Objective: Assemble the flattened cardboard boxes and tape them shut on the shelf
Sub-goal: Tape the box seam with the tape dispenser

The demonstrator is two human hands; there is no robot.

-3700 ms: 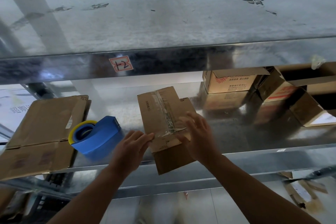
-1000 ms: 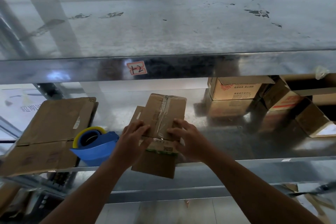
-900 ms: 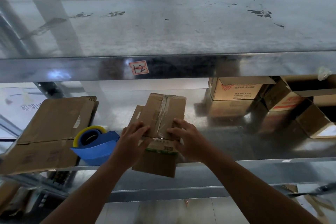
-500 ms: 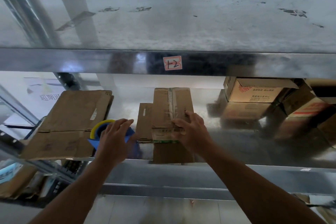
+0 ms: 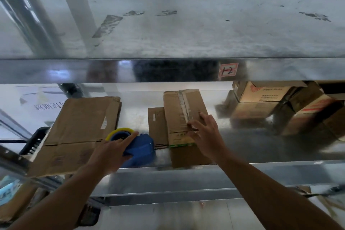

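left fingers (image 5: 130, 136) straight on tape dispenser (image 5: 141, 147) | right fingers (image 5: 194, 125) spread, pressing box (image 5: 179, 110) beneath

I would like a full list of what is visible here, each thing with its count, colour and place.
upper shelf: one, silver metal, top
lower shelf: one, silver metal, below it
small cardboard box: one, brown, taped along its top, middle of the lower shelf
flat cardboard panel: one, brown, against that box's left side
flattened cardboard boxes: a stack, brown, left on the lower shelf
tape dispenser: one, blue with yellow roll, between stack and panel
assembled boxes: several, brown, some red print, back right
label: one, white with red border, upper shelf's front edge
black crate: one, far left
left hand: one, laid over the tape dispenser
right hand: one, fingers spread flat on the small cardboard box
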